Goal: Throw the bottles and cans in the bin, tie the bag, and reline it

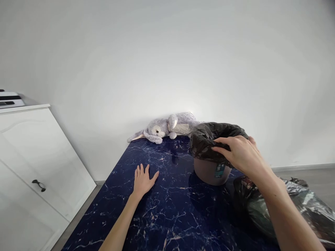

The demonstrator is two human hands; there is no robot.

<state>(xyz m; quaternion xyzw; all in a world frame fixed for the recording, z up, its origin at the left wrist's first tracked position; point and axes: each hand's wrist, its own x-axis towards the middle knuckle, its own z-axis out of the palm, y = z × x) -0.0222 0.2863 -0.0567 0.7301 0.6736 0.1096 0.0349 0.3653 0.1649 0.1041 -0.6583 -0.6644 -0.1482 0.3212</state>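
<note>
My left hand [143, 180] lies flat on the dark blue marbled table [167, 216], its fingers spread and nothing in them. A brownish-grey trash bin [206, 171] with a dark label stands upright to its right. A black trash bag [204, 143] lines the bin, its top folded down over the rim. My right hand [237, 150] is at the near right side of that rim, thumb and fingers closed around the edge of the bag. The inside of the bin is hidden from this angle.
A grey plush rabbit [159, 129] lies on its side along the table's far edge, against the wall. A filled dark plastic bag [264, 212] rests at the right, partly behind my right forearm. Left of the table stands a white cabinet [39, 150].
</note>
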